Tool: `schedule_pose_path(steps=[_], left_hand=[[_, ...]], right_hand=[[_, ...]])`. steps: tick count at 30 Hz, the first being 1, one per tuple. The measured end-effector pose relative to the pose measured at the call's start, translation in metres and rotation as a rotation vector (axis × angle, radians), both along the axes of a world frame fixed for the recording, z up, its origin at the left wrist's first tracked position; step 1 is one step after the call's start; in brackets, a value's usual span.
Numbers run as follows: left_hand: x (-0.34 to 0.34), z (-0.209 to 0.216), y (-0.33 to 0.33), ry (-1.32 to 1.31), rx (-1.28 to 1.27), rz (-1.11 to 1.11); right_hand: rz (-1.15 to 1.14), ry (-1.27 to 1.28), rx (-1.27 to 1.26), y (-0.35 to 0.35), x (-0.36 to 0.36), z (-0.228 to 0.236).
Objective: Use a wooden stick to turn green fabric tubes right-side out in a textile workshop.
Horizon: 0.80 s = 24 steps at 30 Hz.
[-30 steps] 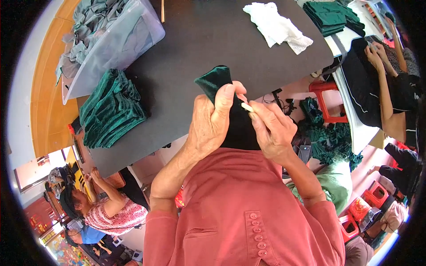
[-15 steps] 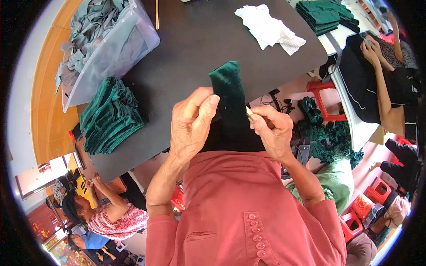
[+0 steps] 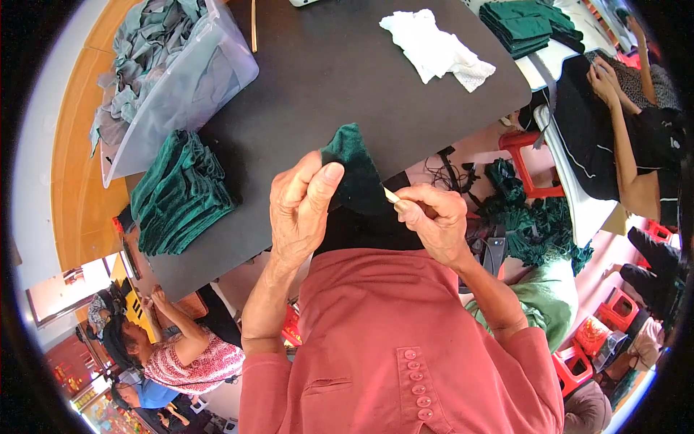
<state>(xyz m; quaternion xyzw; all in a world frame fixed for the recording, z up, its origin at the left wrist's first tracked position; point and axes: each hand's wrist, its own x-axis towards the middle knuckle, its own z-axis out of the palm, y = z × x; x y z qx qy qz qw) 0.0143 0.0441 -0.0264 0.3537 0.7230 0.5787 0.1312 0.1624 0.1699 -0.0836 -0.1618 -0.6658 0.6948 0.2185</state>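
A piece of dark green velvet fabric (image 3: 356, 172) is pinched between the thumb and fingers of my left hand (image 3: 298, 206). Its upper end narrows to a blunt point above the table edge. My right hand (image 3: 437, 223) is closed on a thin, pale stick (image 3: 391, 195), gripped between thumb and forefinger. The stick's tip meets the right edge of the velvet; whether it reaches inside the cloth cannot be made out. Left of my hands, a pile of green velvet pieces (image 3: 179, 192) lies on the dark table (image 3: 303, 87).
A clear plastic bin (image 3: 210, 79) of grey-green cloth stands at the table's left. A crumpled white cloth (image 3: 437, 50) lies toward the far right. Folded green velvet (image 3: 517, 29) sits on another table, near a person's hands (image 3: 603, 76). A red stool (image 3: 531, 166) is below.
The velvet has moved down and left, its flat upper end now bent into a point. Both my hands have shifted slightly left and lower, keeping their holds.
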Motion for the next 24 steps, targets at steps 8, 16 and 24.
schedule_pose_path(steps=[8,16,24], left_hand=[[0.006,0.004,0.001,-0.091,0.006,-0.074],[0.009,0.013,0.002,-0.166,0.021,0.022],[0.006,0.007,0.000,0.077,-0.120,0.093]], right_hand=[[-0.033,0.015,0.020,0.002,-0.005,0.002],[-0.060,-0.029,-0.131,-0.009,0.000,-0.002],[-0.081,0.033,-0.002,-0.013,-0.007,-0.003]])
